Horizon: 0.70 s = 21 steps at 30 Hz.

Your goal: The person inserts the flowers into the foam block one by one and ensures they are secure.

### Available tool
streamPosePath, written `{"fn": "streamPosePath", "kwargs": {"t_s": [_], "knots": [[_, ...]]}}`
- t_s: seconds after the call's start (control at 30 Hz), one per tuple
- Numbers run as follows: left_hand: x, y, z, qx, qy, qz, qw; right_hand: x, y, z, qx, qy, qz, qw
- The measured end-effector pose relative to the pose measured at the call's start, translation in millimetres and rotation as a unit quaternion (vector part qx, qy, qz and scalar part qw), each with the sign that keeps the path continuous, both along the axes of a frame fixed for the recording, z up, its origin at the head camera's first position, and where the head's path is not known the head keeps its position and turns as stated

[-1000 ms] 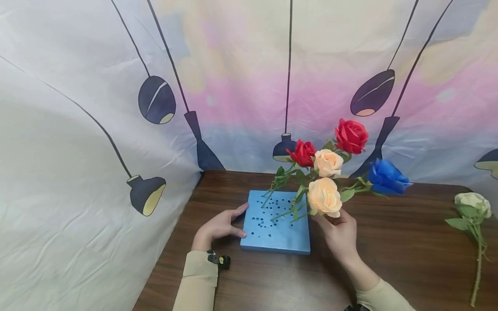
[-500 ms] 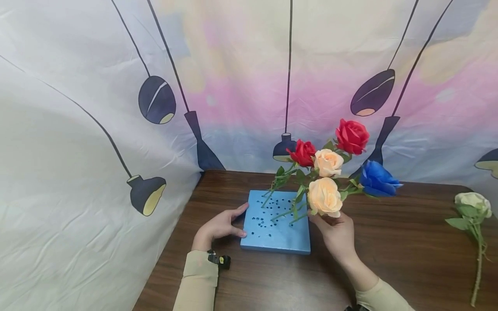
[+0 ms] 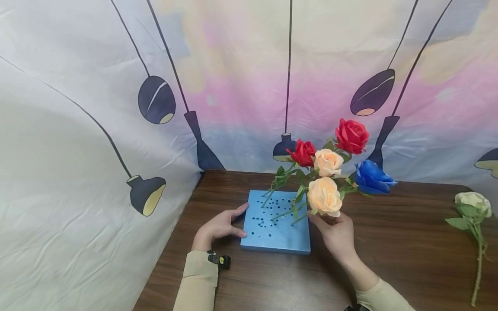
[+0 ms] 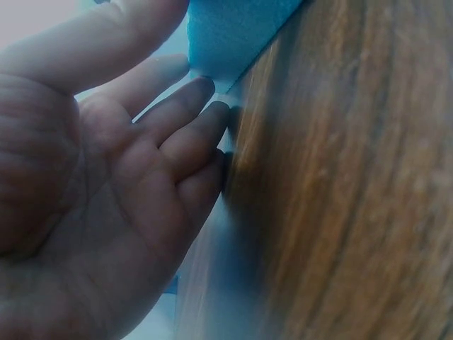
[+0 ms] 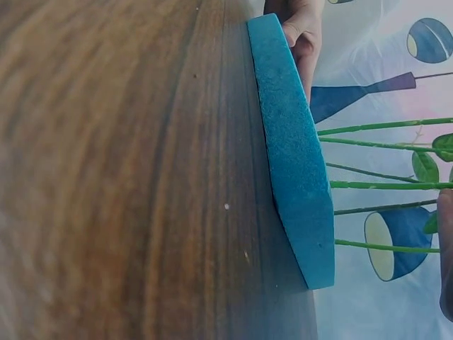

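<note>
A light blue foam block [image 3: 278, 239] dotted with holes lies on the table, with several artificial roses standing in it, tilted to the right. My left hand [image 3: 219, 224] rests its thumb and fingertips against the block's left side; the left wrist view shows its fingers [image 4: 195, 138] only slightly bent. At the block's right side, my right hand [image 3: 337, 236] pinches the stem of the blue rose [image 3: 374, 177], its fingertips partly hidden behind the lower peach rose [image 3: 324, 196]. In the right wrist view, green stems [image 5: 382, 185] rise from the block, and a fingertip [image 5: 446, 248] is near them.
Two red roses [image 3: 352, 136] and another peach rose [image 3: 328, 163] stand behind the lower peach one. A white rose [image 3: 472, 205] lies on the brown table [image 3: 408, 242] at the far right. A cloth printed with lamps [image 3: 241, 86] hangs behind and left.
The blue rose has shifted left towards the other blooms, and my right hand has edged slightly left with it. My left hand and the foam block have stayed put.
</note>
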State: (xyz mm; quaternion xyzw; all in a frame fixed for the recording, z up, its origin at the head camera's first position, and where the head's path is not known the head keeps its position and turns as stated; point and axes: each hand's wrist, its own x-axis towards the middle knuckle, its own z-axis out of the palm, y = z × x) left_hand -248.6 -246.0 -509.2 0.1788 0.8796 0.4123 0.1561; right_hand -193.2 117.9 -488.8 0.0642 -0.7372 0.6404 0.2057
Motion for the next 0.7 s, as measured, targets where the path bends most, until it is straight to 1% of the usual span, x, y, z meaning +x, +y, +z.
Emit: {"fn": "streamPosePath", "kwargs": {"t_s": [0.3, 0.5, 0.7], "knots": [[-0.4, 0.9, 0.7, 0.002, -0.001, 0.001, 1.0000, 0.9, 0.2, -1.5, 0.025, -0.010, 0.001, 0.9996], [-1.2, 1.5, 0.9, 0.003, 0.001, -0.002, 1.0000, 1.3, 2.4, -1.0, 0.043, -0.033, 0.006, 0.9985], [0.0, 0.7, 0.9, 0.000, -0.005, 0.001, 1.0000, 0.6, 4.3, -0.8, 0.060, -0.052, 0.029, 0.9964]]}}
